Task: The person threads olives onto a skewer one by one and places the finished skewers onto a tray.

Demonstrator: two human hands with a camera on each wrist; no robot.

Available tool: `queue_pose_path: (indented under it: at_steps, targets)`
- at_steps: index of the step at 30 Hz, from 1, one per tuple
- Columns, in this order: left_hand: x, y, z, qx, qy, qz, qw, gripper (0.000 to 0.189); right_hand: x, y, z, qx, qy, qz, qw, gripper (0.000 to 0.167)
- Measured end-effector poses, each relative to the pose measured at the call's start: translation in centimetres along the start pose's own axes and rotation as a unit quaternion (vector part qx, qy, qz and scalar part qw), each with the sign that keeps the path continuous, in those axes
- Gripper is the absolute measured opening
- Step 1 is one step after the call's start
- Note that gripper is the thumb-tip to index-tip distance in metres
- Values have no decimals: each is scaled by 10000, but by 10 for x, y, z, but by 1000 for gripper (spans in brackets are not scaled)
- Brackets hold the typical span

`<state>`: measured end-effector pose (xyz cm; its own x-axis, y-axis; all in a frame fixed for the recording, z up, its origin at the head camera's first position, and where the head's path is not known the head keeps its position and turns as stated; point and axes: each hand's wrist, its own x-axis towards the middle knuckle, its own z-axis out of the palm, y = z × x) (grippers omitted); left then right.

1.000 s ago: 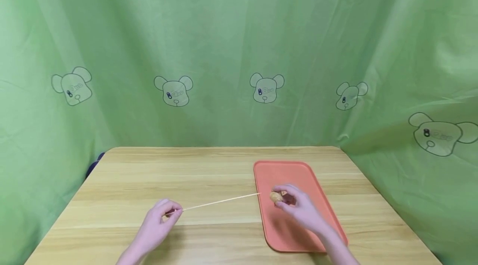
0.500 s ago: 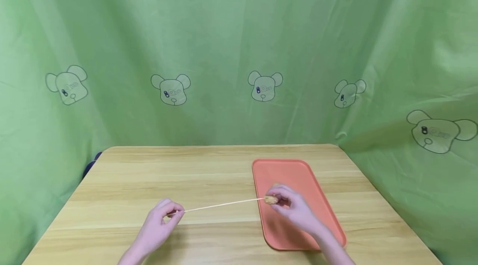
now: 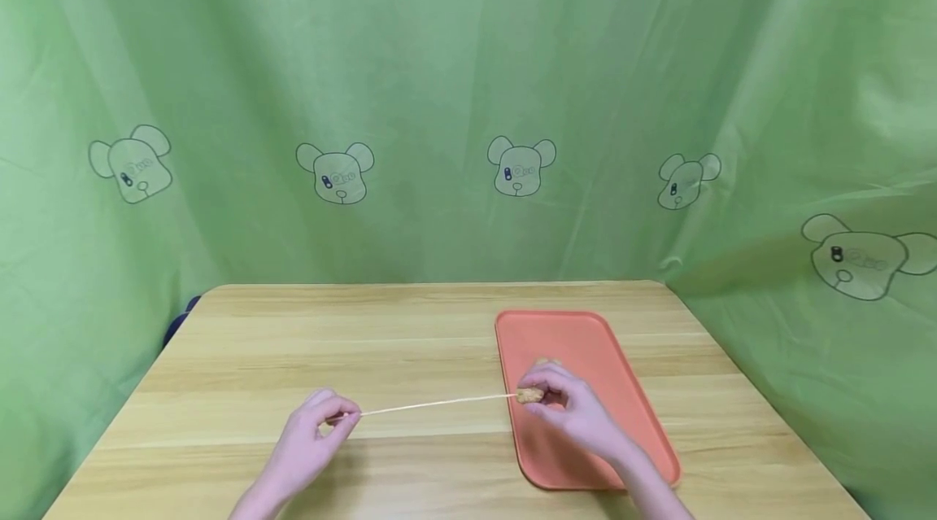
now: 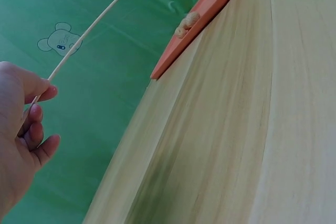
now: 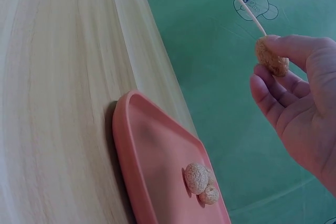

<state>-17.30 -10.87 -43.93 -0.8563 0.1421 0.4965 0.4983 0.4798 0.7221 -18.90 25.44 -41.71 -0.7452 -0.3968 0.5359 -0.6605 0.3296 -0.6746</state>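
Note:
My left hand (image 3: 309, 432) pinches a thin wooden skewer (image 3: 439, 402) near its left end, between thumb and fingers. The skewer stretches right, nearly level, above the table. Its far tip meets a golden-brown, wrinkled food ball (image 5: 272, 57), which my right hand (image 3: 581, 416) grips between thumb and fingertips. How deep the tip sits in the ball is hidden. Beneath the right hand lies a coral-pink tray (image 3: 611, 377). Several similar balls (image 5: 197, 178) lie clustered on it, lighter in the right wrist view and mostly covered by the hand in the head view.
A light wood-grain table (image 3: 410, 341) carries the tray on its right side. Green curtains (image 3: 424, 243) printed with bear heads hang behind the table and along both sides.
My right hand has moved slightly left and turned the ball; the skewer tip, apart from it a second ago, now meets it. The left hand has hardly moved.

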Motion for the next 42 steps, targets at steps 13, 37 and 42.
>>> queue_pose_path:
  at_steps: [13, 37, 42]
  targets:
    - [3, 0, 4, 37, 198, 417, 9989, 25, -1, -3, 1, 557, 164, 929, 9940, 25]
    - [4, 5, 12, -255, 215, 442, 9985, 28, 1, -2, 11, 663, 227, 267, 9972, 23]
    - [4, 5, 13, -216, 196, 395, 9988, 29, 1, 0, 14, 743, 249, 201, 9967, 23]
